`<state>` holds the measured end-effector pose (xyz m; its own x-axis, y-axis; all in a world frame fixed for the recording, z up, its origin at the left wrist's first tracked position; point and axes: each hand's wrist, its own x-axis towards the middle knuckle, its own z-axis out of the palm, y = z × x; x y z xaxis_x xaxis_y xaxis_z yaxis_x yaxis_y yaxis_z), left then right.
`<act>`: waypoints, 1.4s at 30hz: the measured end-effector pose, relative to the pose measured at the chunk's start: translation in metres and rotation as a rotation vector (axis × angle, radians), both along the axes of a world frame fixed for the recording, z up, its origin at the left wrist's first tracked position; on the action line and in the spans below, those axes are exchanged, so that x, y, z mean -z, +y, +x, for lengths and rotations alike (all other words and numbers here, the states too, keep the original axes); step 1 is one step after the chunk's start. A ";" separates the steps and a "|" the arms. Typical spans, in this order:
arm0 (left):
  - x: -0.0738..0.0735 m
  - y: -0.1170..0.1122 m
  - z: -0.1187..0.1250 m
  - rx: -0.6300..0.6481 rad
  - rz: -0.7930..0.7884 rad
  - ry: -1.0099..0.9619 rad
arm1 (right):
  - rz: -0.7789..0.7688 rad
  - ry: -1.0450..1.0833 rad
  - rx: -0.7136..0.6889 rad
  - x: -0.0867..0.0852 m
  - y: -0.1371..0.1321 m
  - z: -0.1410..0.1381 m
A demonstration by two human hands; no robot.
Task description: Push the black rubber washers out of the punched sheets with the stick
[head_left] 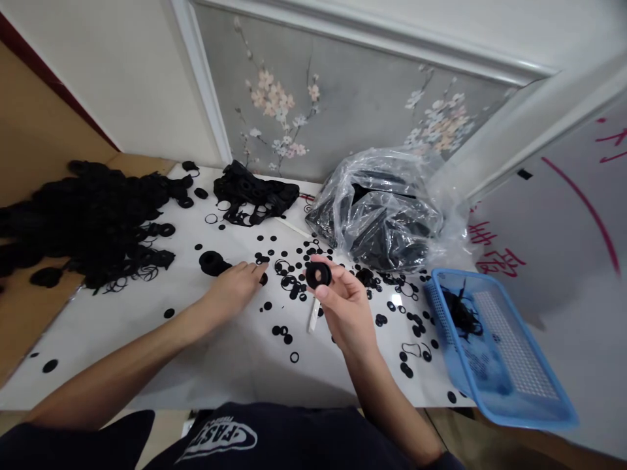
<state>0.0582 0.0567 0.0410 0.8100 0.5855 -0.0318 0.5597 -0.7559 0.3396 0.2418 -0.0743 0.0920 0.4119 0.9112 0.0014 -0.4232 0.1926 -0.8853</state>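
My right hand (350, 310) is closed on a black rubber grommet (326, 273), held up above the table with its hole facing me. My left hand (238, 286) reaches over the table with its fingers stretched out and pointing down. Small black discs (262, 260) lie right at its fingertips. Just beyond its knuckles sits a thick black rubber piece (210, 262) with a round opening. Loose black discs and thin rings (289, 282) are scattered between and around both hands. Below the held grommet, a white strip (313, 316) lies on the tabletop.
A large heap of black rubber parts (102, 202) covers the left end of the white table (220, 372). Behind lie a black perforated rubber sheet (255, 192) and a clear plastic bag (392, 209) with black contents. A blue basket (533, 356) holding black scraps stands at the right edge.
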 end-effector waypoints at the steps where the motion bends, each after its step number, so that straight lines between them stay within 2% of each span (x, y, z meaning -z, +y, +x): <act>1: -0.001 0.004 0.003 -0.007 0.022 0.049 | -0.001 0.007 -0.023 0.001 -0.001 0.000; 4: -0.010 0.009 0.012 0.012 0.041 0.174 | -0.004 -0.028 -0.049 0.009 -0.005 0.000; 6: -0.020 0.006 0.016 0.011 -0.020 0.107 | -0.015 -0.075 -0.004 0.017 -0.008 0.000; 8: -0.033 -0.001 0.017 0.048 -0.074 -0.125 | -0.038 -0.104 0.036 0.024 -0.012 0.000; 12: -0.058 -0.023 0.023 0.283 -0.042 -0.711 | -0.071 -0.096 -0.041 0.027 -0.018 -0.001; 15: -0.071 -0.032 0.030 0.407 -0.026 -0.850 | -0.012 -0.019 -0.121 0.023 -0.020 -0.003; 21: -0.084 -0.034 0.036 0.460 0.017 -0.771 | -0.007 0.052 -0.169 0.021 -0.022 -0.003; 25: -0.084 -0.034 0.032 0.451 0.007 -0.769 | 0.006 0.001 -0.131 0.017 -0.025 -0.006; 32: -0.081 -0.036 0.027 0.433 -0.039 -0.758 | 0.018 -0.094 -0.146 0.006 -0.029 -0.010; 38: -0.084 -0.040 0.024 0.431 0.051 -0.708 | 0.056 -0.138 -0.165 0.003 -0.030 -0.008; 40: -0.088 -0.036 0.019 0.433 0.013 -0.624 | 0.063 -0.168 -0.151 0.004 -0.031 -0.009; 42: -0.091 -0.028 0.014 0.370 -0.006 -0.421 | 0.056 -0.192 -0.128 0.007 -0.031 -0.009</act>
<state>0.0717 0.0288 0.1317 0.9050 0.2608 0.3361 0.0729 -0.8735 0.4814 0.2330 -0.1052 0.0846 0.2801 0.9524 0.1202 -0.2719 0.1988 -0.9416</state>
